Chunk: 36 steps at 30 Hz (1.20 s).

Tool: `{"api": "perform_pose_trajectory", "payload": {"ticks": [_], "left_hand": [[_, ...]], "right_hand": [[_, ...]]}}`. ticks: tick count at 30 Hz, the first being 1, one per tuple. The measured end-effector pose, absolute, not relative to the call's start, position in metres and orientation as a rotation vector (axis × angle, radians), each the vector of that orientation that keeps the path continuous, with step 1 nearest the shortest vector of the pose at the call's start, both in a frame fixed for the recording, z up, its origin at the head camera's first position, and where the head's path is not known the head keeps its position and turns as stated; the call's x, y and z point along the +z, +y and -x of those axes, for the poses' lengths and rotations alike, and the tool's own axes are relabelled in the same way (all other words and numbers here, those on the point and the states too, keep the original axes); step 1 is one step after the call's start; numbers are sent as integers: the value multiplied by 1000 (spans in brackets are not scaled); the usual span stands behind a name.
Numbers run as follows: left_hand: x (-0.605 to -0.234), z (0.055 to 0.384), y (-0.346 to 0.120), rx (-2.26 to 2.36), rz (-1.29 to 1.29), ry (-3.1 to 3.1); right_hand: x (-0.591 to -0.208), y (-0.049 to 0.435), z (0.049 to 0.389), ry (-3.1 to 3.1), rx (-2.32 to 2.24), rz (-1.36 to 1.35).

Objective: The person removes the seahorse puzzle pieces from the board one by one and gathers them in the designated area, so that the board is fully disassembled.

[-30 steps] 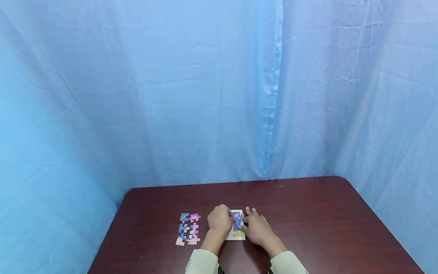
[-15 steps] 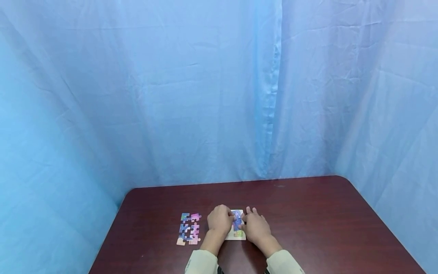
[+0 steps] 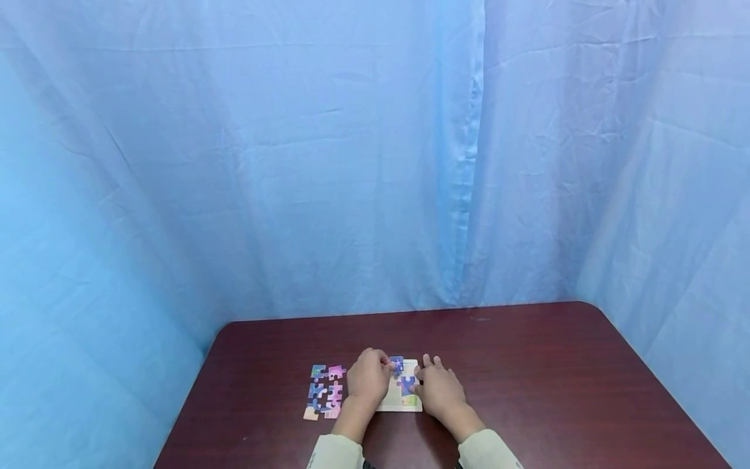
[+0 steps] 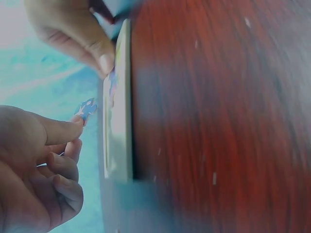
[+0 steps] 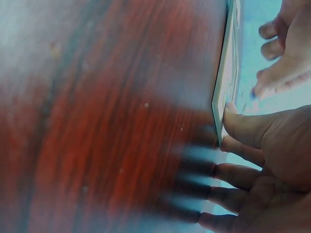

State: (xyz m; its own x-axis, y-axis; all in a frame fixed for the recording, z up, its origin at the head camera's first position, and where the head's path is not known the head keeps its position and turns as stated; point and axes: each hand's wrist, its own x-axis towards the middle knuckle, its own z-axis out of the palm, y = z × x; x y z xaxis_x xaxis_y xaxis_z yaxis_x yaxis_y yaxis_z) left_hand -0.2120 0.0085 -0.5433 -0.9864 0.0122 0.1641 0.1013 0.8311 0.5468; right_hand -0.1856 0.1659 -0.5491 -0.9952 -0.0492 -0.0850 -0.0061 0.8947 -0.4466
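My left hand pinches a blue jigsaw piece with a pale star between thumb and fingers. In the left wrist view this jigsaw piece is held up, apart from the thin pale puzzle tray. In the head view, a blue piece and a yellow-green piece lie along the right side of the puzzle tray. My right hand is at the tray's right edge. Its thumb rests on the tray, while the other fingers stretch out toward the tabletop.
Left of the tray, several loose jigsaw pieces lie in two columns, a blue column and a pink column. They rest on the dark red wooden table. Blue curtains hang behind the table and along both sides.
My left hand has lifted the star piece off the tray and moved it slightly left, uncovering pale tray beneath. My right hand stays at the tray's right edge.
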Motion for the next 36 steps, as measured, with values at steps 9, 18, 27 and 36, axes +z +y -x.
{"api": "perform_pose_trajectory", "payload": {"ticks": [9,18,27,36], "left_hand": [[-537,201,-22,-957,-11,-2835],[-528,195,-50,-879,-45,-2875],[-529,201,-67,-740,-91,-2924],[-538,209,-66,-654,-106,-2962]], "right_hand": [[-550,164,185,2999,-680,45],[-549,165,184,2971,-691,71],[-551,166,186,2989,-665,73],[-551,165,184,2975,-671,57]]}}
